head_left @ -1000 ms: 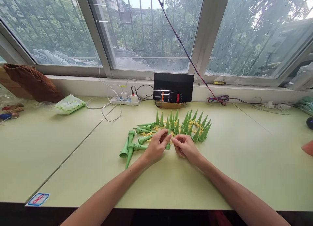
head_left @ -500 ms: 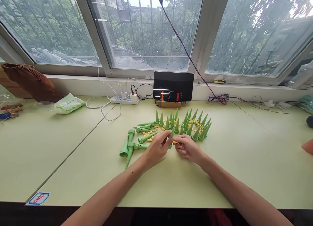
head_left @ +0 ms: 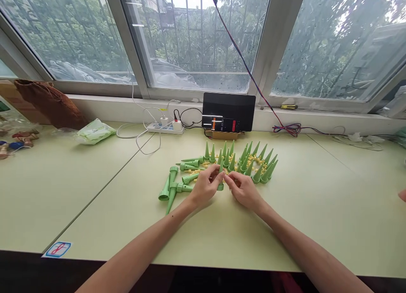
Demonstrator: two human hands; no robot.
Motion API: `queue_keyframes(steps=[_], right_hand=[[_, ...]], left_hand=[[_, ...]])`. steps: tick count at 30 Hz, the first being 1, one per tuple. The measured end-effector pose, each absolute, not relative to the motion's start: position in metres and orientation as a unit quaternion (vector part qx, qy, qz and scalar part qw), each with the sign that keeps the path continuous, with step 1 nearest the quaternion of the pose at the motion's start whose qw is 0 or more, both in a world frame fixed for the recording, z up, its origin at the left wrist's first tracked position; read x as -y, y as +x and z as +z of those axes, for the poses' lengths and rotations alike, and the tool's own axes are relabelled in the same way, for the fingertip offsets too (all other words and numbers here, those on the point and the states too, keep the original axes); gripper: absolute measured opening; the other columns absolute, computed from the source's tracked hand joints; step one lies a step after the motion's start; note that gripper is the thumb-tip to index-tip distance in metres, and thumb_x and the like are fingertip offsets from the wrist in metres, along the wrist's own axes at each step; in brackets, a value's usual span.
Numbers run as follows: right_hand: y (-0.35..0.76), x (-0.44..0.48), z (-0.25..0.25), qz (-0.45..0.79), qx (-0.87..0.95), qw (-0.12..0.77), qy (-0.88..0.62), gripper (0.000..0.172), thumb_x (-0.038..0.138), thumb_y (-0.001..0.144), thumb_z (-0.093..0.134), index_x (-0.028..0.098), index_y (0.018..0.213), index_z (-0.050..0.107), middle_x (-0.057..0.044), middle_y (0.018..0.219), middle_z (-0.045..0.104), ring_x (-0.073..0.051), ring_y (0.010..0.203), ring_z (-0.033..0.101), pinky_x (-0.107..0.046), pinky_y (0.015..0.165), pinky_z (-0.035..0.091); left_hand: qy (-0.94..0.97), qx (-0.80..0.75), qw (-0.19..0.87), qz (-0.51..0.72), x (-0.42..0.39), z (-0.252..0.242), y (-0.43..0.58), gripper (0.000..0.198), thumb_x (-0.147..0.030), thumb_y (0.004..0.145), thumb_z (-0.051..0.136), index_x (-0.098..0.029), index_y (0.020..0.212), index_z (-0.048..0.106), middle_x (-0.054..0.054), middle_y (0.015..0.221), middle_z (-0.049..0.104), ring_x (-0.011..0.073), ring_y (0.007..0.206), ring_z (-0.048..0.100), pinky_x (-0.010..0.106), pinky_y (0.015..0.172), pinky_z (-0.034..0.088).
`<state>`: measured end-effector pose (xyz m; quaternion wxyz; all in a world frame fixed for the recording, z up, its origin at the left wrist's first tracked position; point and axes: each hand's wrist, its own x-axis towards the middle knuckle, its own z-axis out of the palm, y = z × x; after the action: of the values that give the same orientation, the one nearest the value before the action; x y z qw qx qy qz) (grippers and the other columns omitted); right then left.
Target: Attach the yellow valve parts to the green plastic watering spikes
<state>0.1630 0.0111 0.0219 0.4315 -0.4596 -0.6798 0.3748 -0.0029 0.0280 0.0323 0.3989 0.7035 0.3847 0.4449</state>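
Note:
My left hand (head_left: 205, 186) is closed around a green plastic cone spike (head_left: 221, 165), held nearly upright with its point up and its wide collar down. Against the side of that spike, my right hand (head_left: 245, 190) pinches its thumb and forefinger together. The small yellow peg seen in those fingertips a moment ago is mostly hidden now. Behind my hands, several green spikes (head_left: 257, 174) stand points up, with loose yellow pegs (head_left: 258, 160) scattered among them. Left of my left hand lie more green spikes (head_left: 171, 195), some resting across each other.
A black tablet (head_left: 228, 109) and a phone lean on a cardboard box (head_left: 224, 135) at the back. Further left are a power strip (head_left: 168, 129) with cables, a wipes packet (head_left: 96, 131) and a brown bag (head_left: 50, 102). Bundled wires (head_left: 287, 129) lie back right. Part of a person shows at the right edge.
My right fingertips have moved up against the side of the spike, and the yellow peg has gone mostly out of sight. The spike is more upright. The view has shifted slightly.

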Motion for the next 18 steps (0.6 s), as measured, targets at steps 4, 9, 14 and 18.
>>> queue_keyframes(steps=[4, 9, 14, 18], right_hand=[[0.167, -0.013, 0.018, 0.268, 0.749, 0.432, -0.425, 0.028, 0.040, 0.097, 0.050, 0.019, 0.081, 0.061, 0.000, 0.067, 0.053, -0.014, 0.058, 0.043, -0.026, 0.054, 0.035], [0.169, -0.014, 0.014, 0.257, 0.766, 0.416, -0.417, 0.027, 0.033, 0.098, 0.048, 0.020, 0.075, 0.056, 0.001, 0.065, 0.052, -0.014, 0.058, 0.043, -0.026, 0.057, 0.034], [0.167, -0.013, 0.016, 0.290, 0.745, 0.418, -0.431, 0.031, 0.036, 0.096, 0.049, 0.020, 0.070, 0.053, 0.002, 0.060, 0.048, -0.013, 0.055, 0.040, -0.026, 0.054, 0.032], [0.165, -0.013, 0.016, 0.395, 0.692, 0.408, -0.446, 0.037, 0.045, 0.093, 0.053, 0.021, 0.066, 0.049, 0.005, 0.051, 0.041, -0.011, 0.045, 0.034, -0.025, 0.045, 0.028]], left_hand=[[0.632, -0.405, 0.481, 0.452, -0.028, 0.043, -0.002, 0.036, -0.052, 0.088, 0.058, -0.018, 0.079, 0.052, -0.002, 0.067, 0.044, 0.0095, 0.058, 0.038, 0.022, 0.051, 0.033], [0.620, -0.413, 0.503, 0.438, -0.027, 0.043, -0.002, 0.040, -0.056, 0.085, 0.060, -0.018, 0.077, 0.051, -0.002, 0.067, 0.042, 0.0097, 0.059, 0.038, 0.021, 0.049, 0.032], [0.671, -0.382, 0.447, 0.452, -0.030, 0.034, -0.002, 0.038, -0.051, 0.088, 0.057, -0.018, 0.073, 0.045, -0.003, 0.066, 0.036, 0.0104, 0.061, 0.034, 0.023, 0.054, 0.031], [0.709, -0.389, 0.390, 0.441, -0.030, 0.029, -0.004, 0.031, -0.044, 0.092, 0.054, -0.019, 0.075, 0.045, -0.003, 0.066, 0.037, 0.0114, 0.061, 0.035, 0.025, 0.058, 0.029]])
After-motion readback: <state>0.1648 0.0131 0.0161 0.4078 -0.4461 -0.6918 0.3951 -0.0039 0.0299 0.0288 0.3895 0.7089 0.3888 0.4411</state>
